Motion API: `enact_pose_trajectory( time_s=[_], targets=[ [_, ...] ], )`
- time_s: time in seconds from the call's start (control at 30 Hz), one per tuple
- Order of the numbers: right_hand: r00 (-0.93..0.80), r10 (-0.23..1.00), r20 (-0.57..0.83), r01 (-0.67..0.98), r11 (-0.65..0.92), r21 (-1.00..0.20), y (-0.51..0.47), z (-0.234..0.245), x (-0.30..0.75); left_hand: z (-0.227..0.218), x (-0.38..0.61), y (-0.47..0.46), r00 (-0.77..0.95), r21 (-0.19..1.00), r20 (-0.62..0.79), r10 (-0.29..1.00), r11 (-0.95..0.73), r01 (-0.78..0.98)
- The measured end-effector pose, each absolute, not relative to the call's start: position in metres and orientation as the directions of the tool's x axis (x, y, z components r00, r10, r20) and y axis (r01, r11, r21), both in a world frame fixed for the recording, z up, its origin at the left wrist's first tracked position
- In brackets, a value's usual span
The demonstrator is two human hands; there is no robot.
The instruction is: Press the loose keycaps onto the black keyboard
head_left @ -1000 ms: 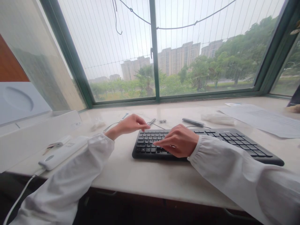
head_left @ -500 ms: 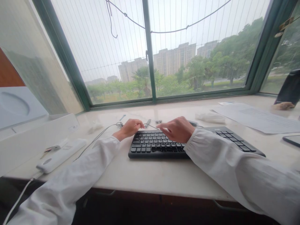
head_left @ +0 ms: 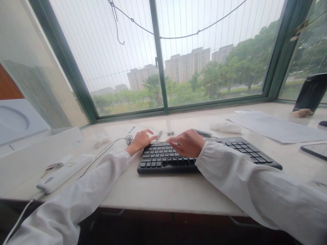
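Note:
A black keyboard (head_left: 158, 163) lies on the pale tabletop, with a gap in its bottom row where dark base shows. My left hand (head_left: 142, 140) is at its back left corner, thumb and index finger spread apart, nothing visible between them. Over the back middle of the keys is my right hand (head_left: 188, 143), its index finger stretched left along the back edge and its other fingers partly hidden. A thin dark cable (head_left: 102, 153) with a coiled bundle (head_left: 129, 139) runs beside my left wrist. Behind the keyboard lie a small grey strip (head_left: 159, 135) and small metallic pieces (head_left: 170, 133).
At the left are a white power strip (head_left: 63, 173) and a white box (head_left: 63, 144). Behind the keyboard lie a grey tool-like object (head_left: 203, 133) and a clear plastic bag (head_left: 224, 128). Printed paper (head_left: 273, 126) and a phone-like slab (head_left: 315, 150) sit at the right.
My left hand's thumb and index finger have spread apart. My right hand stays over the keyboard's back edge. The cable stretch seen between the hands is now hardly visible. The view has shifted slightly.

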State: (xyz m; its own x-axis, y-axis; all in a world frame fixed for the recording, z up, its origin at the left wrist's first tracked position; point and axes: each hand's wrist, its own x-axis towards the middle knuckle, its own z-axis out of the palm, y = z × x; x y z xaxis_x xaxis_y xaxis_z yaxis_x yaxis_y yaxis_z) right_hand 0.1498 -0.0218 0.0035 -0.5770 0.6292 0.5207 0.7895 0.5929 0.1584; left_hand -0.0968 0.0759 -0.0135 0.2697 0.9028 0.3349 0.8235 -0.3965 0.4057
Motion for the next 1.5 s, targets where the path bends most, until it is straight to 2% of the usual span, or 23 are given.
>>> enact_pose_trajectory(
  time_s=[0.17,0.4,0.6,0.67,0.77,0.87,0.93,1.03,1.1,1.3,1.5],
  targets=[
    [-0.597,0.623,0.504,0.774,0.612,0.16,-0.022,0.002,0.146,-0.016,-0.093,0.082,0.209,0.435,0.208,0.956,-0.282,0.855],
    [-0.57,0.656,0.495,0.8,0.581,0.15,-0.022,0.005,0.147,-0.018,-0.093,0.088,0.152,0.465,0.24,0.959,-0.251,0.849],
    [-0.474,0.712,0.518,0.868,0.478,0.137,-0.011,0.006,0.162,-0.005,-0.106,0.089,0.125,0.578,0.238,0.963,-0.244,0.779],
    [-0.424,0.736,0.527,0.893,0.437,0.107,-0.006,0.007,0.169,0.001,-0.108,0.086,0.142,0.614,0.237,0.961,-0.261,0.745],
    [-0.331,0.791,0.515,0.912,0.408,-0.042,0.002,0.01,0.181,0.009,-0.106,0.076,0.234,0.69,0.185,0.955,-0.296,0.661],
    [-0.311,0.853,0.42,0.878,0.427,-0.217,0.007,0.016,0.192,0.014,-0.098,0.061,0.413,0.788,0.095,0.906,-0.322,0.525],
    [-0.394,0.866,0.308,0.826,0.48,-0.296,0.009,0.021,0.199,0.015,-0.092,0.05,0.508,0.822,0.074,0.858,-0.341,0.456],
    [-0.543,0.831,0.124,0.741,0.544,-0.394,0.008,0.028,0.206,0.015,-0.084,0.037,0.596,0.847,0.058,0.801,-0.355,0.395],
    [-0.601,0.797,0.058,0.704,0.563,-0.432,0.003,0.034,0.206,0.015,-0.081,0.03,0.632,0.856,0.038,0.774,-0.352,0.379],
    [-0.68,0.733,-0.009,0.664,0.612,-0.429,-0.014,0.042,0.195,0.018,-0.078,0.019,0.696,0.863,-0.038,0.717,-0.328,0.385],
    [-0.706,0.707,-0.045,0.68,0.658,-0.322,-0.018,0.031,0.183,0.02,-0.08,0.014,0.716,0.711,-0.069,0.694,-0.469,0.524]
  ],
)
